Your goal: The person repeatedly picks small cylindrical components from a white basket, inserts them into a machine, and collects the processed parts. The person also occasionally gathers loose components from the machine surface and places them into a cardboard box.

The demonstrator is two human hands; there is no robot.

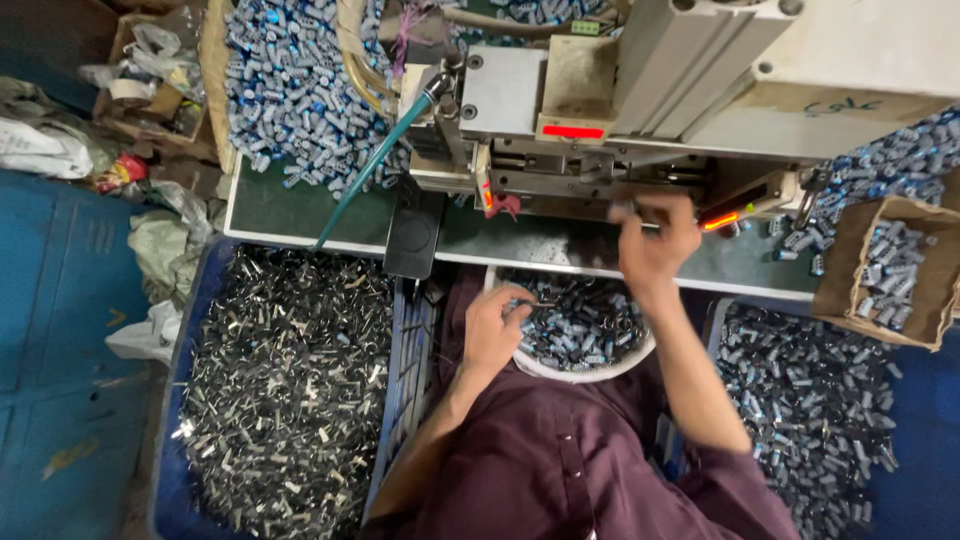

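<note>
1. Head view, only one I have. My left hand (492,325) is curled at the rim of the white round bowl (590,372) on my lap, fingers pinched on what looks like one small dark cylindrical part from the bowl's heap; too small to be sure.
2. My right hand (655,238) is raised at the slot of the grey metal press machine (600,150), fingers closed on a thin part; motion blur, so grip is my guess.
3. Risk: fingers sit near the machine's working gap; a pinch is possible if it cycles.
4. Risk: a part slipping could drop into the blue crate of shiny metal clips (285,390) and mix stock.
5. Risk: the bowl could tip off my lap.
</note>
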